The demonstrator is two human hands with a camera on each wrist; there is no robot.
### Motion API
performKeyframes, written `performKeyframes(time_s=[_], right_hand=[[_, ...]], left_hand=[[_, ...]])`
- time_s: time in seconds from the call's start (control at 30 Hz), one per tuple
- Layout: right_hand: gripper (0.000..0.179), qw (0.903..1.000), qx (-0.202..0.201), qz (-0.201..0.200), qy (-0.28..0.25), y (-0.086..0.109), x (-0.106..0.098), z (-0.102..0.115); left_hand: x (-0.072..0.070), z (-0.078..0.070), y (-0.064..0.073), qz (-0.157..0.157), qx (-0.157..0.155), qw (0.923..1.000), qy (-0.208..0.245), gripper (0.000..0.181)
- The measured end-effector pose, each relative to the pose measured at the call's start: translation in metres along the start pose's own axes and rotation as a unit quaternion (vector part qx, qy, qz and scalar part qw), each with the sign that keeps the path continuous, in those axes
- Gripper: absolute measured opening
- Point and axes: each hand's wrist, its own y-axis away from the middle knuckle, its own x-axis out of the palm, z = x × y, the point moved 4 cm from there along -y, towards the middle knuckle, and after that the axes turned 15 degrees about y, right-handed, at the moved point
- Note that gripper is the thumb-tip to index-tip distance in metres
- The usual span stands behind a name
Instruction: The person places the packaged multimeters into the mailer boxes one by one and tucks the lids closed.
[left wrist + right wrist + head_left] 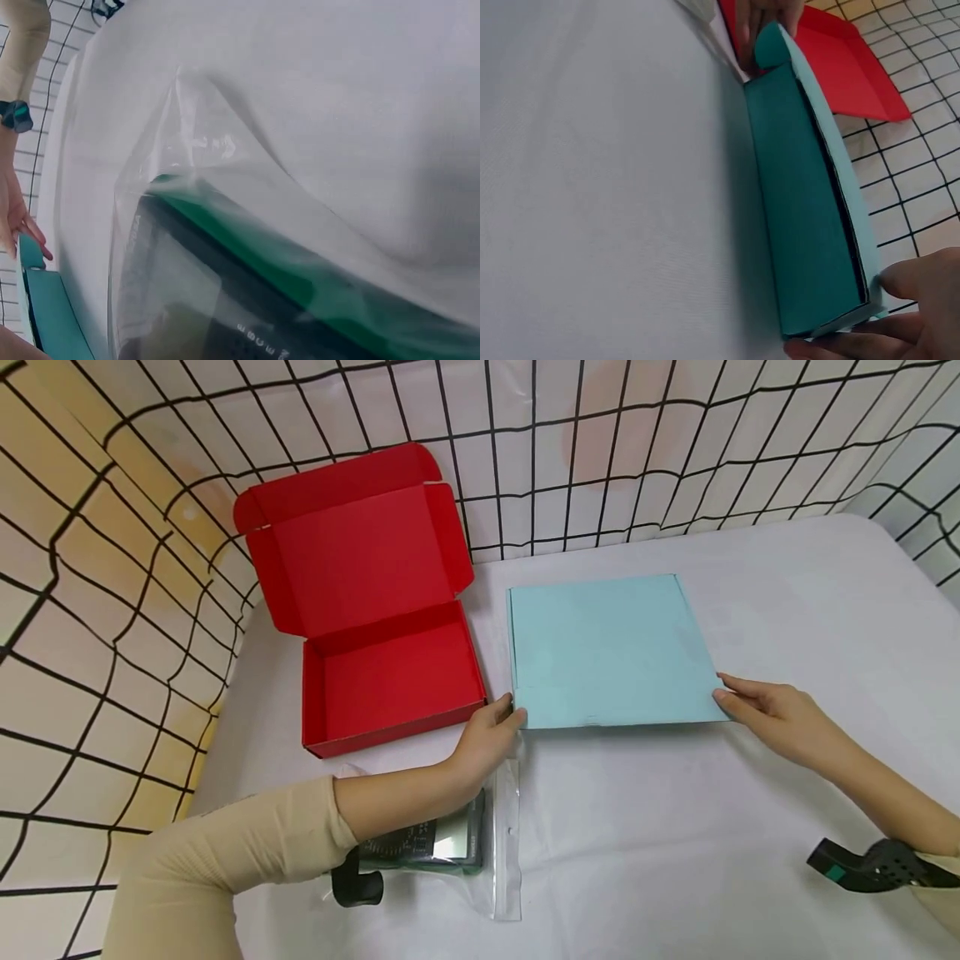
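Note:
A light blue cardboard box [611, 652] lies on the white table with its lid down, its front side facing me. My left hand [489, 739] grips its front left corner, close by the red box. At the front right corner my right hand [780, 718] pinches the box, thumb on top and fingers below. In the right wrist view, a dark gap runs under the edge of the lid, and a rounded flap [771, 46] sticks out beside the left hand. Just left of the blue box stands a red cardboard box [397, 685], lid raised, nothing inside.
Under my left forearm lies a clear plastic bag [507, 860] holding a green and black multimeter [450, 839], partly hidden. Black wire mesh [532, 452] borders the table at the back and left, with the red lid leaning near it.

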Motion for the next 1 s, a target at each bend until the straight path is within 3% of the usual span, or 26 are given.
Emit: performKeyframes(time_s=[0.5,0.83,1.0], right_hand=[[0.060,0.9972,0.008,0.064,-0.039,-0.0005,-0.0038,0.0022],[0.055,0.9968,0.013,0.058,-0.052,0.0017,-0.0031,-0.0001],[0.051,0.9951,0.016,0.045,-0.086,0.0013,0.0024,-0.0030]], left_hand=[[-0.0050,-0.0030,0.0046,-0.016,0.008,0.9991,-0.039,0.047],[-0.0027,-0.0020,0.0038,-0.023,0.019,0.9983,-0.050,0.043],[-0.0019,-0.0016,0.0033,-0.026,0.018,0.9985,-0.045,0.040]])
